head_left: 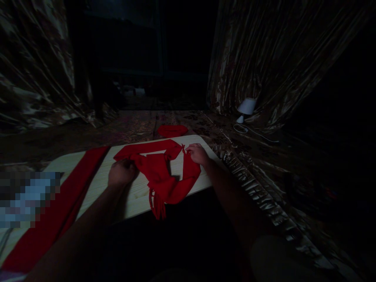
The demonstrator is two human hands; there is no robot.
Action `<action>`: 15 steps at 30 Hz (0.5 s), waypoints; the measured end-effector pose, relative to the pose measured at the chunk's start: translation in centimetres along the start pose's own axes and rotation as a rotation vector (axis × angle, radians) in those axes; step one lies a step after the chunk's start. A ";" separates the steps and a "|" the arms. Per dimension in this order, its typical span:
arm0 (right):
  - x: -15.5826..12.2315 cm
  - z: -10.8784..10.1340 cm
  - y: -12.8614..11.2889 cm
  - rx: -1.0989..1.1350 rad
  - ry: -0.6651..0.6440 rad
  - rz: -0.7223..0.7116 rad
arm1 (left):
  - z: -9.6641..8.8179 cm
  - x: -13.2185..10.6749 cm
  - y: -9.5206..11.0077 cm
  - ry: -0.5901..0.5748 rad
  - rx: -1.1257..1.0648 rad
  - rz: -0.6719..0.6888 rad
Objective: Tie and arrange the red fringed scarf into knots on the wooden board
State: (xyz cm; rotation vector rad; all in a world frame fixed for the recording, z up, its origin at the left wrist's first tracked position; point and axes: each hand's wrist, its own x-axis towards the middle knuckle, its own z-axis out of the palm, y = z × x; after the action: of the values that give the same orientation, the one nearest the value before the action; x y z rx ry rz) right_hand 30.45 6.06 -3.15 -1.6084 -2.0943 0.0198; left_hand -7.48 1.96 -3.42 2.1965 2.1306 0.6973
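A red scarf (160, 170) with fringed ends lies twisted in loops on a pale wooden board (136, 192). One fringe hangs over the board's near edge. My left hand (122, 172) is closed on the scarf's left part, its fingers mostly in shadow. At the right, my right hand (198, 153) pinches the scarf close to another small bit of fringe. A second long red cloth (67, 188) stretches across the board's left side, apart from my hands.
Behind the board sits a folded red cloth (172, 130). A small white lamp (246, 106) with a cord stands at the back right, near patterned curtains (235, 58). A pixelated bluish patch (32, 196) covers something at the left. The room is very dark.
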 end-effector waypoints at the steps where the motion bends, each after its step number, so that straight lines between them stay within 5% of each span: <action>1: 0.2 0.3 -0.6 -0.013 -0.037 -0.041 | 0.0 0.0 0.0 0.002 0.000 -0.006; 8: 1.9 0.1 -1.4 -0.225 -0.165 0.117 | 0.2 0.1 -0.1 0.015 0.010 0.017; 15: 3.3 -0.7 0.8 -0.214 0.024 0.179 | 0.7 0.3 -0.4 0.026 0.016 0.015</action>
State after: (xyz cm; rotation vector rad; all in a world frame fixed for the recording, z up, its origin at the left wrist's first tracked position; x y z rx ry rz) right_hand 30.84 9.13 -1.52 -1.9077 -1.9830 -0.1681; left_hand -7.65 2.45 -4.07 2.2263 2.1410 0.7170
